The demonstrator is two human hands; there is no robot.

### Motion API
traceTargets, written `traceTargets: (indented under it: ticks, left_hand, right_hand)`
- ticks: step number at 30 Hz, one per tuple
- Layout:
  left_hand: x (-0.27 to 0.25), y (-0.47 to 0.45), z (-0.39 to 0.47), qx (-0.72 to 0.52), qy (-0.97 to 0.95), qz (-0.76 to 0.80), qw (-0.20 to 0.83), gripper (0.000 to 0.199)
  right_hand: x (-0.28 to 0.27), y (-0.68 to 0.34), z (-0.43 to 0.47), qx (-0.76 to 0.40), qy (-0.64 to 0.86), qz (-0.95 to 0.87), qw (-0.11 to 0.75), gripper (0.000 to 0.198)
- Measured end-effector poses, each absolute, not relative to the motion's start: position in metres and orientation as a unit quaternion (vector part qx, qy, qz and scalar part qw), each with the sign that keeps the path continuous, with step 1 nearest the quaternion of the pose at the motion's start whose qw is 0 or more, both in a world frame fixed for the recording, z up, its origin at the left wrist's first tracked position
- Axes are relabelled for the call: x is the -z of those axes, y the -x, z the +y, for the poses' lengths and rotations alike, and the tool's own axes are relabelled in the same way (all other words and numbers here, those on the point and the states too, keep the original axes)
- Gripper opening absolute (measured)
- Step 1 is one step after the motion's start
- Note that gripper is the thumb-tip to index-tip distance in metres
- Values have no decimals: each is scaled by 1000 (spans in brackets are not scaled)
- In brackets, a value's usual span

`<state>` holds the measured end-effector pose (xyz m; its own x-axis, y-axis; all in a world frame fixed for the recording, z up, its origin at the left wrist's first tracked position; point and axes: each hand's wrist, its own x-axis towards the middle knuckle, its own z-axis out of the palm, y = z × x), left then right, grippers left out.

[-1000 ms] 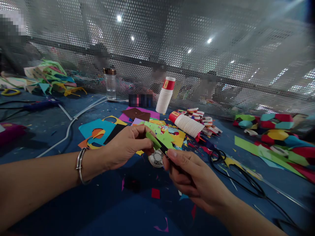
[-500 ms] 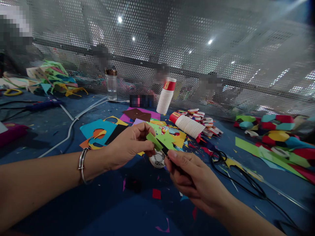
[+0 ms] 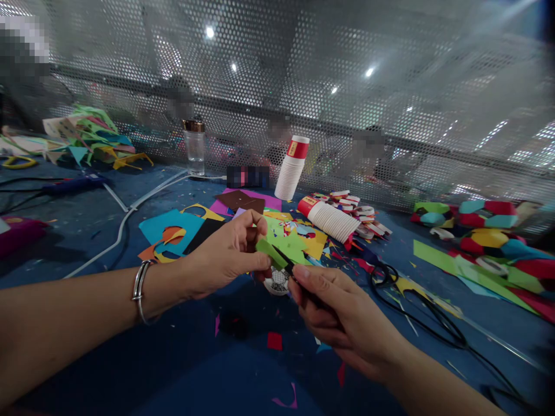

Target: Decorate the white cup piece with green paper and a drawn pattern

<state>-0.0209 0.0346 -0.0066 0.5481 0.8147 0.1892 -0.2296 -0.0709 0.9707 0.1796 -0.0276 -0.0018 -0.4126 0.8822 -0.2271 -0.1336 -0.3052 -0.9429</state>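
Observation:
My left hand (image 3: pixel 234 248), a silver bangle at its wrist, pinches a small piece of light green paper (image 3: pixel 264 248) between thumb and fingers. In my right hand (image 3: pixel 342 315) is a pair of scissors (image 3: pixel 283 258) with dark blades. The blades point up and left and lie against the green paper; the handles are mostly hidden in my fingers. Below the paper, partly covered, lies a round white thing with black line patterns (image 3: pixel 277 283). Behind my hands spread sheets and cut-outs of coloured paper, among them a blue sheet (image 3: pixel 158 225).
Two stacks of paper cups, one upright and tilted (image 3: pixel 289 176), one lying down (image 3: pixel 332 221), sit toward the perforated metal screen (image 3: pixel 243 69). A clear bottle (image 3: pixel 195 153) stands back left. Black cable (image 3: pixel 433 323) loops at right; a blue glue gun (image 3: pixel 71 185) lies left.
The scissor blades have shifted slightly against the green paper, and the paper's angle has changed a little. Both hands keep their grip. The whole view has moved slightly.

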Motion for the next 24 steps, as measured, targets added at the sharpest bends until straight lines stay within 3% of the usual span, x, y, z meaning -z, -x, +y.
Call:
traceTargets:
  ticks: [24]
  left_hand:
    - [5,18,30,-349,-619,264,652,43]
  right_hand:
    - [2,-177,-28,-678,434,-485,342,43]
